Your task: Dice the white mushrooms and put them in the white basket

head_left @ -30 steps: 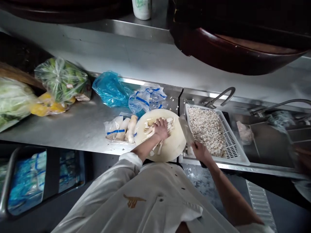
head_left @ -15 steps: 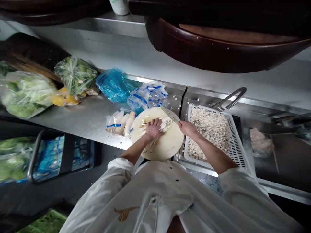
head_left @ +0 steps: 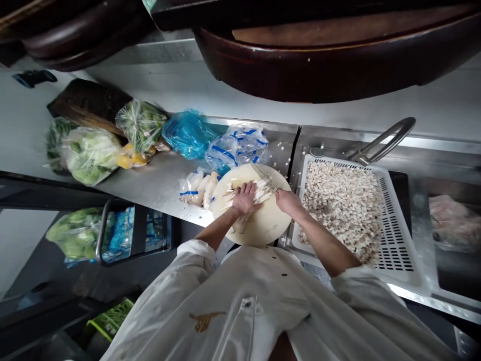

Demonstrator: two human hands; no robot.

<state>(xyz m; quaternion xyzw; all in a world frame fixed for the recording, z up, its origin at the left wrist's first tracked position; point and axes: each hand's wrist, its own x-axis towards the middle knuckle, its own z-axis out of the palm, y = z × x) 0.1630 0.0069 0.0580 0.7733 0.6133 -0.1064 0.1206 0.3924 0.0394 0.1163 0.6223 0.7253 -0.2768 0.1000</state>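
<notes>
A round pale cutting board (head_left: 268,228) lies on the counter in front of me. My left hand (head_left: 246,198) rests on it with the fingers spread over pale cut strips (head_left: 263,191), which look like king oyster mushroom. In my right hand (head_left: 287,202) is a kitchen knife (head_left: 264,175), gripped by its handle at the board's right edge. Its blade slants up and left over the far right part of the board, beside the strips. Left of the board, whole pale mushrooms (head_left: 201,188) lie partly in a clear bag.
On the right, a white perforated basket (head_left: 394,230) holds a heap of pale diced pieces (head_left: 341,205), beneath a curved faucet (head_left: 387,140). Crumpled plastic bags (head_left: 238,145) and bagged vegetables (head_left: 92,153) line the counter's back left. A dark wooden tub (head_left: 319,70) overhangs above.
My view has shifted, so the counter sits farther right in the picture and more of the left side shows. Both hands stay at the board, the left on the strips, the right holding the knife.
</notes>
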